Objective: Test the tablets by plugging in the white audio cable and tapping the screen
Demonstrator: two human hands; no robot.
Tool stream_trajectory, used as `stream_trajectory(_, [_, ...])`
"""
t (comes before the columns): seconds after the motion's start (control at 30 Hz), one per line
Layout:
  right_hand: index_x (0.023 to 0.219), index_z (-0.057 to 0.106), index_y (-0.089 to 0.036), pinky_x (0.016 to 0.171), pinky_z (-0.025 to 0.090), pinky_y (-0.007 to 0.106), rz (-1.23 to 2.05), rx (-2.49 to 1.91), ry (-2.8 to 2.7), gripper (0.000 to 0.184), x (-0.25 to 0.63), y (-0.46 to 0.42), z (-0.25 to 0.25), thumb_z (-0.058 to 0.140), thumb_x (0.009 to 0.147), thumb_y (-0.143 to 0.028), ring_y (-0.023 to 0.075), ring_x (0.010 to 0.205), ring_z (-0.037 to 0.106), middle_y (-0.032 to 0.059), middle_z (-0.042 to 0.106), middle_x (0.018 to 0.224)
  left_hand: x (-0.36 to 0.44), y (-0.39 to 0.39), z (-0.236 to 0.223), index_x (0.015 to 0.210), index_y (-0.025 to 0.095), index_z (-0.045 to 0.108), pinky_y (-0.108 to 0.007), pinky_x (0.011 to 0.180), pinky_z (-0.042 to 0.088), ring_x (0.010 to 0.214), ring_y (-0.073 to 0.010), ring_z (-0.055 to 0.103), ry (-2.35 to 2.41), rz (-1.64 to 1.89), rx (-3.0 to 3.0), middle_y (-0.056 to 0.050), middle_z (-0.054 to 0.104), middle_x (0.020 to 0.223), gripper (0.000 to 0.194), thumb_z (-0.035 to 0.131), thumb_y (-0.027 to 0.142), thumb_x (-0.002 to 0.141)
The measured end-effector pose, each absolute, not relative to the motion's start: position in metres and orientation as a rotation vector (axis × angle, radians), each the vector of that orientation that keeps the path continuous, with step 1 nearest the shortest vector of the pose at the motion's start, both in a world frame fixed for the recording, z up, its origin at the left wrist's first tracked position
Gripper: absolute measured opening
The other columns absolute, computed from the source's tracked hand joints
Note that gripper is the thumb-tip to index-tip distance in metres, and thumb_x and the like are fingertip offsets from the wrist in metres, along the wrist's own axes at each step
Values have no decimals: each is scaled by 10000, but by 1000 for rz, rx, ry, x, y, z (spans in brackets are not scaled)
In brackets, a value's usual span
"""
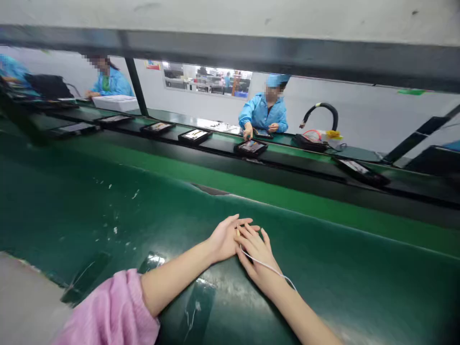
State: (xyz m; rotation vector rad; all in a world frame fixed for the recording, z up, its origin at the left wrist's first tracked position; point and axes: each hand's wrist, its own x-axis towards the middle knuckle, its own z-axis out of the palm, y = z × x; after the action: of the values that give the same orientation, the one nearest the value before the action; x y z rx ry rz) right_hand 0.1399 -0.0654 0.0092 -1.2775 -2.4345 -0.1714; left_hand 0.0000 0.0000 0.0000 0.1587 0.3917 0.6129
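Observation:
My left hand (225,241) is palm up above the green bench, its fingers stretched out to the right. My right hand (259,258) lies across it, back up, with fingers apart and touching the left palm and fingers. A thin white cord (268,266) runs over the back of my right hand towards its wrist. At the cord's far end a small yellowish piece (238,232) sits between the two hands, by the right fingertips. I cannot make out its kind, or whether any finger grips it.
Beyond the green bench (161,211), a dark conveyor line (287,167) carries several black trays (195,136). Across it, a person in blue (264,111) reaches to a tray. A black curved hose (327,110) stands to the right. A grey shelf beam (230,48) crosses overhead.

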Motion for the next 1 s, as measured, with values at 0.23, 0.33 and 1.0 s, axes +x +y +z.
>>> stream_trajectory(0.23, [1180,619,-165,1047,423,563,-112,-1324,-2445,288,144,-66,9,397,1002,-211,312,1286,527,169,633,1280,0,2,-2,1119,63,603,-406,930,434,981,-301,684,380,616,169,-209,712,1062,363,463,352,949])
stream_trajectory(0.33, [1170,619,-160,1036,432,571,-123,-1303,-2435,283,143,-66,9,395,1003,-206,316,1275,538,170,637,1273,0,2,-3,1108,63,608,-398,916,440,972,-298,689,382,620,171,-209,715,1049,361,453,351,956])
stream_trajectory(1.0, [1157,624,-167,1035,442,546,-164,-1282,-2433,303,144,-66,12,357,1023,-219,301,1275,540,163,657,1241,1,1,-6,1060,64,638,-414,952,436,981,-300,686,357,622,177,-214,710,1061,343,509,355,932])
